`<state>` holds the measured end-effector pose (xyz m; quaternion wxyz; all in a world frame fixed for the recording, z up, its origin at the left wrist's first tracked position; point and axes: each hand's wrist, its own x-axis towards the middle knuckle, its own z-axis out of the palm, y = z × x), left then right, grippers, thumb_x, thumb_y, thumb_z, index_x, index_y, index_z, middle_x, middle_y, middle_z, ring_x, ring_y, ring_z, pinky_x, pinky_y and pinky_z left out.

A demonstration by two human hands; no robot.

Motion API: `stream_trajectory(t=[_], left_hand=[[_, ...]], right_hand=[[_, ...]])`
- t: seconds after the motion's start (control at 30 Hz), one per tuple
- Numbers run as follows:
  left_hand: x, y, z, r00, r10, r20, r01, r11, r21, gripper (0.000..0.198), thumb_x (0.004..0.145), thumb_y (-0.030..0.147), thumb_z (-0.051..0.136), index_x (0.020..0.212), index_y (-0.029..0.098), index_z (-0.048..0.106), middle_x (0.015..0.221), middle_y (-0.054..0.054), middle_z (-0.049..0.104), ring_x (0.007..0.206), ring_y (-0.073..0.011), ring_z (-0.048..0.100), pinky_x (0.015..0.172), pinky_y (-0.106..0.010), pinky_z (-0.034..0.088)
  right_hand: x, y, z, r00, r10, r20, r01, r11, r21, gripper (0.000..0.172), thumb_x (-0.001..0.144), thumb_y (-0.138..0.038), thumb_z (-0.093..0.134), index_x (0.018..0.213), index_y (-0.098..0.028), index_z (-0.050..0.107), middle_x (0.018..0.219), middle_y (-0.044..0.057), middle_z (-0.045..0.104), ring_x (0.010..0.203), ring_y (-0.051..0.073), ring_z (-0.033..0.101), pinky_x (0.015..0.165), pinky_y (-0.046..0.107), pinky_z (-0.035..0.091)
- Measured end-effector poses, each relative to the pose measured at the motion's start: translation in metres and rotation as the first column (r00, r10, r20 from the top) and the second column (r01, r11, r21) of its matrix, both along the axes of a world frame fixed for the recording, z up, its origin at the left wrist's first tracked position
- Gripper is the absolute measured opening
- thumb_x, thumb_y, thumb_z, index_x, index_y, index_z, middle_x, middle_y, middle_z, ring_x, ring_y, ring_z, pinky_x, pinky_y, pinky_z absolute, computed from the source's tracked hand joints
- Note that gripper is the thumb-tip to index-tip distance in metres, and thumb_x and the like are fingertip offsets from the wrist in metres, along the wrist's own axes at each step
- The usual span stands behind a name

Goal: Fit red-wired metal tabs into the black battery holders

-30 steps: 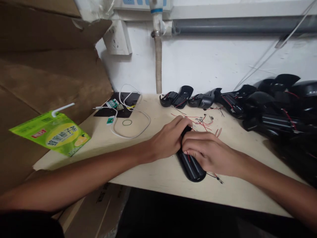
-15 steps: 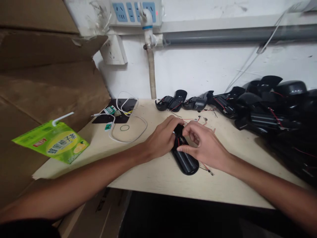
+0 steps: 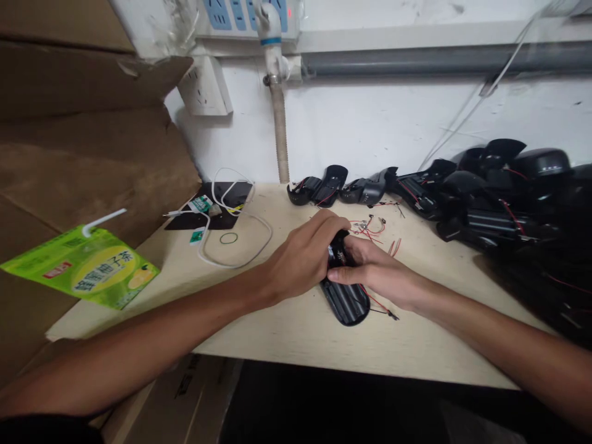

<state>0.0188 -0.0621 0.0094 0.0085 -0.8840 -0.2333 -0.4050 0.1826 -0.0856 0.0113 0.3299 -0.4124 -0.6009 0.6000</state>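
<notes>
A black plastic housing point(image 3: 348, 303), long with a rounded near end, lies on the pale tabletop point(image 3: 277, 327) in front of me. My left hand point(image 3: 311, 254) is wrapped round its far end from the left, and its fingertips are hidden behind the housing. From the right my right hand point(image 3: 370, 266) grips the same part, thumb across its middle and fingers curled at the far side. Red and black wires point(image 3: 382, 307) come out to the right beneath my right hand. Small parts inside the housing are too dark to make out.
Similar black housings point(image 3: 499, 216) are heaped at the right, with several along the wall. Loose red wires point(image 3: 370, 228) lie behind my hands. A white cable point(image 3: 231, 264), a dark sheet point(image 3: 185, 222), a green drink pouch point(image 3: 87, 268) and a cardboard box point(image 3: 92, 160) are on the left.
My right hand has closed in on the housing, its fingers moving from a raised pinch to its far right side. The housing has rolled slightly. The view has shifted a little.
</notes>
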Motion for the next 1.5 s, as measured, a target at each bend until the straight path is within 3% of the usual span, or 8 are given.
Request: stream_trajectory(t=[0.37,0.53,0.67,0.8,1.1,1.33,1.43,1.5], left_hand=[[-0.002,-0.005,0.005,0.983,0.040,0.179,-0.054,0.996,0.072,0.044,0.072,-0.002,0.043,0.110,0.016,0.053,0.105,-0.007,0.061,0.099,-0.0155,0.058,0.081,-0.027,0.052],[-0.013,-0.004,0.009,0.871,-0.124,0.476,0.203,0.972,-0.117,0.040,0.087,0.036,0.052,0.123,0.018,0.049,0.115,-0.011,0.059,0.096,-0.0205,0.063,0.063,-0.028,0.053],[-0.016,0.003,0.008,0.858,-0.017,0.513,0.178,0.947,-0.268,0.031,0.090,0.040,0.049,0.110,0.019,0.058,0.103,-0.009,0.064,0.090,-0.0188,0.064,0.063,-0.028,0.054],[-0.012,0.005,0.009,0.938,0.037,0.344,0.061,0.961,-0.270,0.017,0.087,0.027,0.050,0.091,0.016,0.062,0.088,-0.006,0.066,0.081,-0.0136,0.062,0.060,-0.023,0.051],[-0.010,0.004,0.006,0.977,0.044,0.207,0.006,0.971,-0.237,0.013,0.084,0.017,0.053,0.073,0.015,0.060,0.057,0.004,0.059,0.050,-0.0060,0.052,0.049,-0.016,0.043],[-0.009,0.006,0.005,0.989,0.077,0.125,-0.047,0.973,-0.227,0.021,0.085,0.017,0.052,0.065,0.015,0.058,0.053,0.005,0.053,0.046,-0.0050,0.045,0.046,-0.017,0.035],[-0.009,0.008,0.004,0.990,0.092,0.109,-0.065,0.972,-0.226,0.022,0.084,0.015,0.051,0.062,0.015,0.056,0.050,0.006,0.049,0.045,-0.0049,0.043,0.046,-0.017,0.034],[-0.009,0.008,0.003,0.990,0.096,0.101,-0.071,0.972,-0.224,0.023,0.083,0.015,0.051,0.060,0.015,0.055,0.049,0.006,0.047,0.044,-0.0049,0.042,0.046,-0.017,0.032]], right_hand=[[0.006,-0.003,0.003,0.985,0.127,-0.114,-0.129,0.992,-0.013,0.043,0.068,-0.023,0.074,0.102,-0.020,0.048,0.079,-0.001,0.058,0.070,0.018,0.062,0.062,0.031,0.049],[0.031,0.000,0.023,0.970,0.243,-0.018,-0.243,0.960,-0.141,0.046,0.071,-0.025,0.071,0.111,-0.021,0.049,0.081,-0.001,0.060,0.059,0.015,0.062,0.053,0.027,0.051],[0.041,-0.005,0.038,0.564,0.705,0.430,-0.706,0.682,-0.193,0.049,0.066,-0.024,0.078,0.112,-0.017,0.062,0.093,0.005,0.067,0.081,0.020,0.065,0.067,0.026,0.051],[0.035,-0.015,0.042,0.371,0.749,0.549,-0.833,0.530,-0.160,0.064,0.063,-0.028,0.082,0.124,-0.021,0.061,0.105,0.006,0.070,0.091,0.022,0.066,0.078,0.028,0.049],[0.045,-0.009,0.038,0.478,0.776,0.411,-0.786,0.587,-0.195,0.073,0.055,-0.057,0.082,0.113,-0.016,0.068,0.097,0.006,0.071,0.082,0.018,0.064,0.073,0.024,0.048],[0.045,-0.007,0.038,0.595,0.752,0.284,-0.709,0.657,-0.256,0.072,0.060,-0.051,0.081,0.117,-0.011,0.064,0.107,0.012,0.067,0.083,0.017,0.065,0.069,0.025,0.052],[0.049,-0.001,0.042,0.696,0.586,0.416,-0.584,0.799,-0.148,0.052,0.070,-0.047,0.075,0.108,-0.014,0.066,0.098,0.008,0.068,0.084,0.018,0.065,0.074,0.029,0.053],[0.058,0.008,0.041,0.692,0.200,0.694,-0.393,0.911,0.129,0.031,0.083,-0.044,0.060,0.096,-0.017,0.067,0.089,0.007,0.068,0.082,0.021,0.065,0.072,0.034,0.052]])
